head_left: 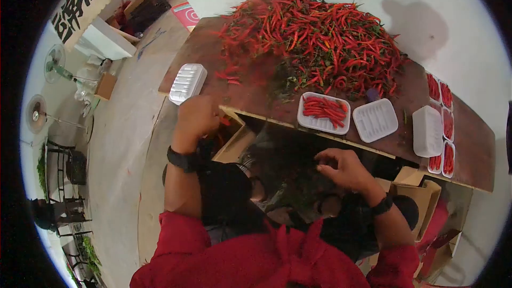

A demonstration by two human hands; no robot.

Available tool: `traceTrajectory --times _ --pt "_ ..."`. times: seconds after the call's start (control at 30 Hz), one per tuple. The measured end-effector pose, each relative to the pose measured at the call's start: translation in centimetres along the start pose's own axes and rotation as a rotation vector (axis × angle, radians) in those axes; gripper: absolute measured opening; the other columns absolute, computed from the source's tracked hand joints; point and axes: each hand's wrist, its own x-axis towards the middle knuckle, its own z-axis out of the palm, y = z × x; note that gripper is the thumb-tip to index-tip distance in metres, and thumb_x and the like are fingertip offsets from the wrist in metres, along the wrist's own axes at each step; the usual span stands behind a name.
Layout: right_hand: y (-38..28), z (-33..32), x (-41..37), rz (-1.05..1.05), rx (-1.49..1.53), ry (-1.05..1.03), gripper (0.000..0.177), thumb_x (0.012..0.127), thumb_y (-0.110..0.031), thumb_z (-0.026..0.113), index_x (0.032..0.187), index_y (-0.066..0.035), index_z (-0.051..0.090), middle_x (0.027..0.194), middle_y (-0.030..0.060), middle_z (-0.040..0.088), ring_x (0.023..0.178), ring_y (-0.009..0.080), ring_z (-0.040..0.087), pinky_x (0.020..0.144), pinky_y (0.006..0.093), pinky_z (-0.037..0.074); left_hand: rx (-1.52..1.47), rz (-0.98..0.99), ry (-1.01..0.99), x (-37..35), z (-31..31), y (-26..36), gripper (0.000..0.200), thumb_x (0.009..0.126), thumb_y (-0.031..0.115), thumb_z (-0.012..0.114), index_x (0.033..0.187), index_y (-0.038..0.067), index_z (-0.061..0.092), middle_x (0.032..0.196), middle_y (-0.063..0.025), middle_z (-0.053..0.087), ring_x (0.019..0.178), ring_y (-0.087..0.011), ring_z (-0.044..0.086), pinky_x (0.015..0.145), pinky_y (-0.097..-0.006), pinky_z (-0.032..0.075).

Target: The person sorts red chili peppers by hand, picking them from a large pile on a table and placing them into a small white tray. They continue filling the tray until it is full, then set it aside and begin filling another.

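Note:
A big heap of red chilies (314, 37) with green stems lies on the brown table (250, 93). My left hand (196, 117) is closed at the table's near edge, just below a white foam tray (188, 82), and a bit of red chili shows at its fingers. My right hand (344, 168) hovers in front of the table edge with its fingers curled in; nothing is visible in it. Just beyond it sits a foam tray holding chilies (314, 122), beside an empty tray (375, 120). Both wrists wear dark bands.
Another white tray (426, 130) and several trays filled with chilies (447, 128) sit at the table's right end. Cardboard boxes (234, 146) (421, 192) stand below the table edge. Two fans (53, 64) and chairs are at the far left on the concrete floor.

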Motion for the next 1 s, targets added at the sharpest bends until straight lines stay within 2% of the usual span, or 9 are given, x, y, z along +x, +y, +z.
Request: traceTrajectory --times 0.1,0.23,0.3,0.4,0.5,0.63,0.83,0.93,1.0 --pt "-0.4 -0.1 0.2 -0.014 -0.035 -0.046 0.032 0.078 -0.024 0.065 0.103 -0.005 0.063 0.095 0.0173 0.064 0.086 0.0313 0.063 0.077 0.0378 0.05 -0.044 0.014 0.151 -0.2 2.8 -2.7 0.019 0.067 0.023 0.063 0.078 0.009 0.067 0.078 -0.0141 0.064 0.078 -0.0334 0.061 0.066 -0.0448 0.048" --pt "0.1 0.3 0.4 -0.069 -0.012 -0.032 0.034 0.078 -0.025 0.066 0.104 -0.004 0.063 0.095 0.018 0.064 0.087 0.0317 0.063 0.076 0.0385 0.05 -0.143 0.041 0.252 1.8 4.1 -1.8 0.02 0.07 0.021 0.061 0.084 0.009 0.068 0.081 -0.0144 0.065 0.081 -0.0329 0.062 0.068 -0.0436 0.049" --pt "0.5 0.4 0.2 -0.109 -0.053 0.006 0.03 0.077 -0.018 0.065 0.102 -0.002 0.063 0.084 0.0121 0.064 0.074 0.0205 0.062 0.069 0.0319 0.049 -0.465 0.208 0.354 4.6 5.2 -1.0 0.022 0.074 0.021 0.059 0.09 0.008 0.068 0.086 -0.0148 0.065 0.084 -0.0328 0.062 0.07 -0.0446 0.049" --pt "1.8 0.3 -0.4 -0.111 -0.098 0.039 0.03 0.077 -0.018 0.065 0.102 -0.001 0.063 0.088 0.0141 0.065 0.078 0.0232 0.063 0.071 0.0331 0.049 -0.424 0.279 0.457 6.6 4.0 2.0 0.022 0.077 0.02 0.057 0.092 0.007 0.065 0.089 -0.0139 0.063 0.085 -0.0338 0.061 0.071 -0.046 0.048" --pt "2.5 0.3 -1.1 -0.029 -0.131 0.052 0.031 0.077 -0.019 0.066 0.102 0.0 0.063 0.09 0.0152 0.065 0.081 0.0247 0.064 0.072 0.0335 0.05 -0.269 0.378 0.502 10.1 7.4 2.6 0.02 0.077 0.018 0.055 0.091 0.006 0.061 0.092 -0.0141 0.06 0.085 -0.0348 0.06 0.07 -0.0468 0.048" --pt "3.1 0.4 -1.2 0.035 -0.143 0.025 0.032 0.076 -0.019 0.067 0.102 0.0 0.062 0.089 0.0155 0.065 0.082 0.0264 0.064 0.072 0.0341 0.05 -0.245 0.337 0.479 11.2 8.7 3.8 0.017 0.076 0.014 0.054 0.09 0.006 0.058 0.093 -0.0151 0.058 0.086 -0.0348 0.059 0.069 -0.0468 0.048" --pt "3.0 0.6 0.1 -0.055 -0.162 0.0 0.031 0.076 -0.018 0.066 0.101 0.0 0.062 0.088 0.0163 0.065 0.082 0.028 0.064 0.072 0.0347 0.05 -0.204 0.2 0.354 9.8 8.3 3.5 0.018 0.072 0.011 0.056 0.089 0.005 0.059 0.091 -0.0161 0.058 0.088 -0.0344 0.059 0.07 -0.0466 0.048" --pt "2.8 0.6 0.9 -0.089 -0.121 -0.021 0.035 0.079 -0.027 0.063 0.104 -0.003 0.061 0.097 0.0191 0.063 0.091 0.0371 0.06 0.079 0.0431 0.048 -0.323 0.314 0.415 9.0 8.0 2.8 0.019 0.074 0.014 0.057 0.09 0.003 0.058 0.089 -0.0177 0.06 0.084 -0.0372 0.059 0.068 -0.047 0.048" --pt "1.9 0.4 1.4 -0.089 -0.15 -0.029 0.035 0.079 -0.026 0.063 0.104 -0.002 0.061 0.097 0.0192 0.063 0.09 0.0378 0.059 0.079 0.0441 0.048 -0.487 0.29 0.237 7.8 6.7 2.8 0.021 0.078 0.016 0.058 0.093 0.001 0.058 0.086 -0.0168 0.062 0.078 -0.0323 0.062 0.066 -0.0426 0.048"
